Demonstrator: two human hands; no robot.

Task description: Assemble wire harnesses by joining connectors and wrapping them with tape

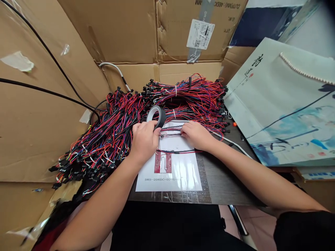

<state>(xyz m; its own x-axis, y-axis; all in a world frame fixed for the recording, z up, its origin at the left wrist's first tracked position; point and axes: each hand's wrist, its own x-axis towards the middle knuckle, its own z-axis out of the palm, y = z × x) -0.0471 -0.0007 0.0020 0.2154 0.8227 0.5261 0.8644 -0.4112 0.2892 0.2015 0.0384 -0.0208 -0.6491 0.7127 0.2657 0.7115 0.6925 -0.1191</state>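
My left hand [143, 139] is closed round a roll of black tape [156, 115], holding it upright at the top edge of a white printed sheet [180, 172]. My right hand [196, 134] is closed, pinching a thin bundle of red and black wires [171, 131] that lies across the sheet between both hands. A second thin wire [178, 151] lies lower on the sheet. A red diagram and a printed code show on the sheet.
Large heaps of red, black and blue wire harnesses [104, 136] cover the table's left and back [193, 94]. Cardboard boxes [125, 31] wall in the left and rear. A painted paper bag [282, 104] leans at the right. The dark tabletop [225, 184] shows at the front right.
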